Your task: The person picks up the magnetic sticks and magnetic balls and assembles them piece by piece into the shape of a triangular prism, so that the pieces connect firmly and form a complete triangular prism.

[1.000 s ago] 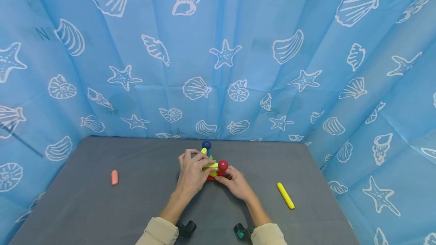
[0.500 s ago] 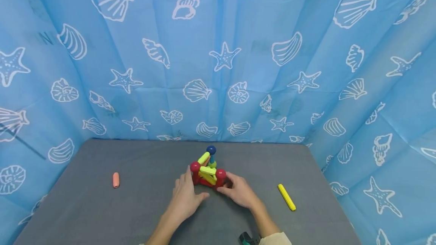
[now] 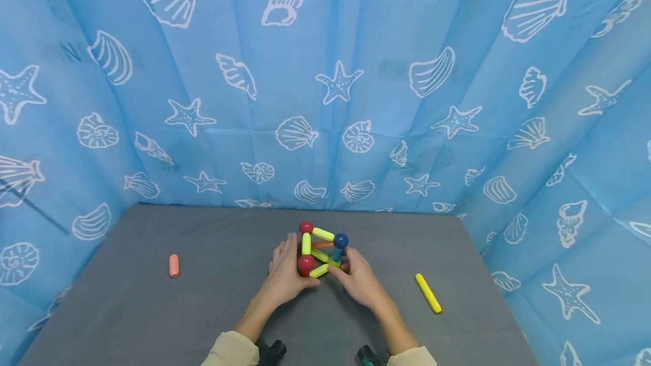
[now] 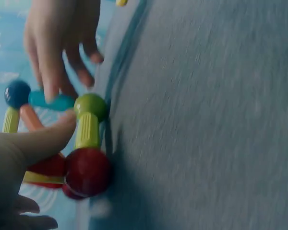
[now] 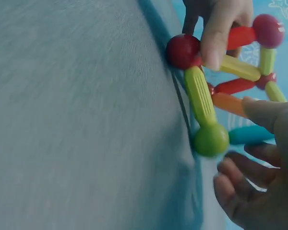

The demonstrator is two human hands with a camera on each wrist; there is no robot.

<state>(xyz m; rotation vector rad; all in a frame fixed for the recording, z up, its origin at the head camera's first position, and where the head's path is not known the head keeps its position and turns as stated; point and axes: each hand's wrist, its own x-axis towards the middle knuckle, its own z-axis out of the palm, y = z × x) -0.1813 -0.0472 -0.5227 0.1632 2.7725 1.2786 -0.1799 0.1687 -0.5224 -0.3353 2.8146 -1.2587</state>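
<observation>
A frame of magnetic building sticks and balls (image 3: 307, 244) stands between both hands in the head view. Red balls cap its left side, and a blue ball (image 3: 341, 240) tops a turquoise stick on the right. My left hand (image 3: 285, 274) holds the red post at the near left corner; its thumb (image 5: 212, 50) and fingers lie on either side of it in the right wrist view. My right hand (image 3: 362, 278) holds the turquoise stick (image 4: 53, 100), above a green ball (image 4: 91, 107). The right thumb partly hides an orange stick (image 5: 229, 104).
A short pink-orange stick (image 3: 174, 265) lies on the grey tabletop (image 3: 224, 292) to the left. To the right lies a longer yellow stick (image 3: 428, 293). A blue curtain (image 3: 325, 129) with seashell prints hangs behind the table.
The frame has turned: its blue ball has come from the back round to the right. The left hand has let go of the top, dropped lower, and closed on the red post.
</observation>
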